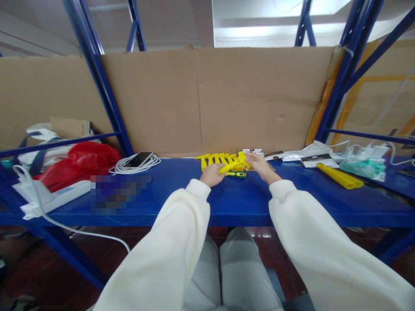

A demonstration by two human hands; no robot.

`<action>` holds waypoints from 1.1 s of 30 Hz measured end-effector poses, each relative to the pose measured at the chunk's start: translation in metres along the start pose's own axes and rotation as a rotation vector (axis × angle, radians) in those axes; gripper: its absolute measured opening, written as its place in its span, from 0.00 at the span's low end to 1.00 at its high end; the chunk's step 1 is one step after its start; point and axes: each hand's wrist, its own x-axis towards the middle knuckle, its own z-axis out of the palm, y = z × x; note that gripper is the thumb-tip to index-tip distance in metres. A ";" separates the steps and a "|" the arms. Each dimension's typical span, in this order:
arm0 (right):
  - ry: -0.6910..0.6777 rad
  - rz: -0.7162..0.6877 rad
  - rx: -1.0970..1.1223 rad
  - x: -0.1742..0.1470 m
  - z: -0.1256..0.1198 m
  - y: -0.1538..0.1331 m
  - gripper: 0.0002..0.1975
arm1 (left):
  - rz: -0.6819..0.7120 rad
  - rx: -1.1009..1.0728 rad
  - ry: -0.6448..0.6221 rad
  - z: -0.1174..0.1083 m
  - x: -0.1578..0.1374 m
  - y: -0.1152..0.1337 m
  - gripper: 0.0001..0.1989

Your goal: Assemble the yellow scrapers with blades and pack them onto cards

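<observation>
**At the far edge of the desk, two hands on a yellow piece**

Near the cardboard wall [259,99], toward the back of the blue desk [238,201], both hands meet over a yellow piece [229,167]. The left hand [212,174] has its grip wrapped around the piece's long handle-like end. The right hand [258,164] has its grip closed on the yellow at the other end, fingers bent over it; whether a second small part sits there is too fine to tell.

Just behind is a row of yellow parts [216,158], standing side by side. A green-and-yellow handle [237,174] lies in front of the hands, touched by neither so far as can be seen. A yellow tube [339,176] rests well apart on the right.

The step in hand looks like two-handed fitting or adjusting. If so, the next move calls for a steady left hold while the right fingers work the end, with care not to knock the row behind.
</observation>
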 end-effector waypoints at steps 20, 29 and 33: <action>-0.379 -0.327 -0.793 -0.001 0.001 0.011 0.12 | -0.365 0.170 0.081 -0.010 -0.006 0.005 0.18; -0.383 -0.318 -0.812 -0.003 -0.002 0.007 0.10 | -0.374 0.128 0.037 -0.008 -0.006 0.000 0.18; -0.336 -0.283 -0.783 0.002 -0.009 0.008 0.10 | -0.374 0.110 0.049 -0.008 -0.006 0.000 0.19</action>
